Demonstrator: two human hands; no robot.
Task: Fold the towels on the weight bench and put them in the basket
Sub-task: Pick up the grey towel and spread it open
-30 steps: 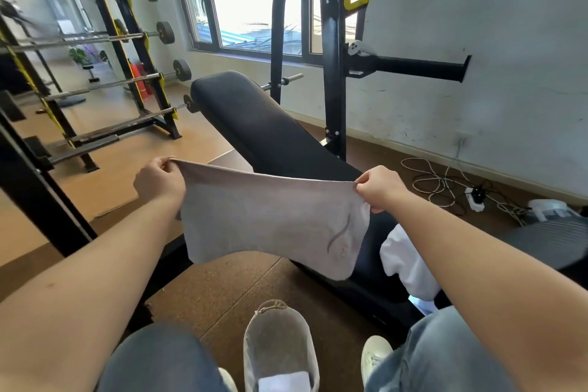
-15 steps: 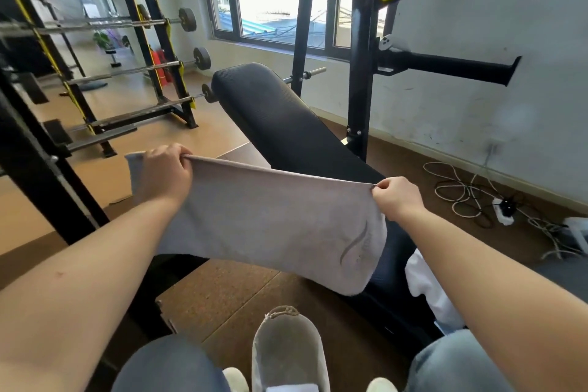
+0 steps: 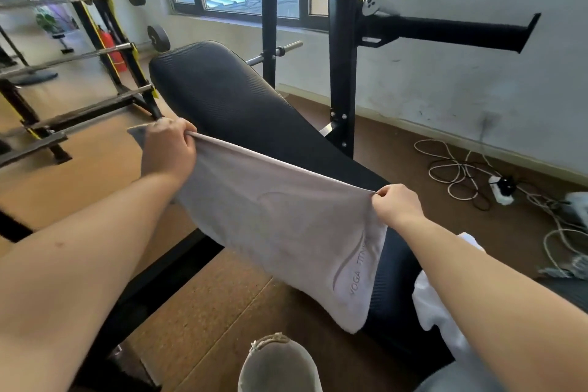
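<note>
Head view, single entry. Item: one pale grey rectangular microfibre towel (image 3: pixel 280 226), embossed with a curved line and the word "YOGA" near its lower right corner, held up in the air and stretched between the two sets of fingers, its top edge taut and sloping down from left to right, the rest hanging below them. Left hand (image 3: pixel 168 149): fingers (image 3: pixel 178 132) curled tight over the upper left corner, a small flap of cloth showing just left of them. Right hand (image 3: pixel 397 205): fingers (image 3: pixel 381 194) pinching the upper right corner, closed on the cloth. Black ribbed padded desk (image 3: pixel 222 99): inclined, running from beyond the left fingers to beneath the right fingers, behind the hanging towel; whether the towel's lower edge touches it cannot be told. Crumpled white cloth (image 3: pixel 436 312): on the desk, nearer the wearer than the right fingers, partly hidden by the right forearm. Black steel rack upright (image 3: pixel 340 57): beyond the right fingers. White coiled cables (image 3: pixel 451 169): on the brown floor (image 3: pixel 206 296), right of the right fingers. Grey fabric shoe (image 3: pixel 276 366): below the towel, at the bottom edge.
</note>
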